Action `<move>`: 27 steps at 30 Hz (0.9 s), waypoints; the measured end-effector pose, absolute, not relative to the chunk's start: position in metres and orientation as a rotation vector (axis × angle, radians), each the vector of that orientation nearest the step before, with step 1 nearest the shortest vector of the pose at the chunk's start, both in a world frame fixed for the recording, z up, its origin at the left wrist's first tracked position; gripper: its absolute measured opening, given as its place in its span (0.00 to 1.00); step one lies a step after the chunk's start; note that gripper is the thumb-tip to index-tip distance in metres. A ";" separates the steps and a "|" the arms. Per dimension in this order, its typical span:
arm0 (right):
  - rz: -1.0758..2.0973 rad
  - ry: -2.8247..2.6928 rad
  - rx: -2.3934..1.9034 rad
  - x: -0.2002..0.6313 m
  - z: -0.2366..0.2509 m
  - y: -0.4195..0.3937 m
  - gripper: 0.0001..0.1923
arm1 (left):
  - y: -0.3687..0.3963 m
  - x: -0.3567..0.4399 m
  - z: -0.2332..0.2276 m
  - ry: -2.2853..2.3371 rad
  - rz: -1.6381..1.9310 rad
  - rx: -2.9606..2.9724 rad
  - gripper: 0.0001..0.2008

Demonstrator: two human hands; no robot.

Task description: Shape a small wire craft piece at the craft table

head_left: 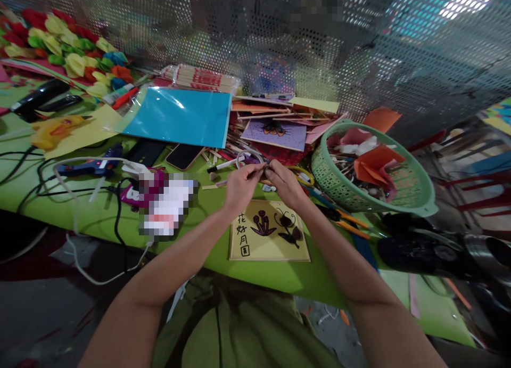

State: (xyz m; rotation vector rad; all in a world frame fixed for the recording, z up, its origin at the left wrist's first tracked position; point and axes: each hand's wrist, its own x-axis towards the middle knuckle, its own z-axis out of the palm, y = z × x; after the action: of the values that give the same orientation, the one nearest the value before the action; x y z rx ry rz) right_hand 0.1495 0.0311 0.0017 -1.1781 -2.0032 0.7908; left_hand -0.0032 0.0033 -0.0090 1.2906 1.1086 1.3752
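Observation:
My left hand (pixel 244 184) and my right hand (pixel 282 180) meet above the table, fingertips pinched together on a small dark piece (pixel 266 167) whose kind I cannot make out. Just below them lies a yellow card (pixel 255 251) with dark tulip and flower shapes (pixel 288 224) on it and black written characters (pixel 241 230) down its left side. Beyond my fingers are a white cable loop (pixel 248 156), a marker with a black tip (pixel 217 165) and yellow-handled scissors (pixel 305 175).
A green plastic basket (pixel 371 202) of paper scraps stands at right, near orange-handled pliers (pixel 353 221) and a black bottle (pixel 419 251). At left are glue guns (pixel 90 166), cables and a phone (pixel 165 208). Blue card (pixel 179 115) and stacked cards (pixel 275 132) lie behind.

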 end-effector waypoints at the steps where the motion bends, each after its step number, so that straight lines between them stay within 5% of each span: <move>1: 0.790 -2.002 -1.178 0.150 0.002 0.031 0.14 | 0.004 -0.003 -0.009 1.105 1.374 1.286 0.12; 27: 0.850 -1.955 -1.138 0.152 -0.002 0.032 0.17 | 0.007 -0.001 -0.013 1.046 1.385 1.202 0.11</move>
State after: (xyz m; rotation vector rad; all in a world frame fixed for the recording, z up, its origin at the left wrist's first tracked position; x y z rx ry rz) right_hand 0.1521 0.0322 -0.0016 -1.1383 -1.9553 0.8502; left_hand -0.0013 0.0071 -0.0127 1.2019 1.0458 1.3851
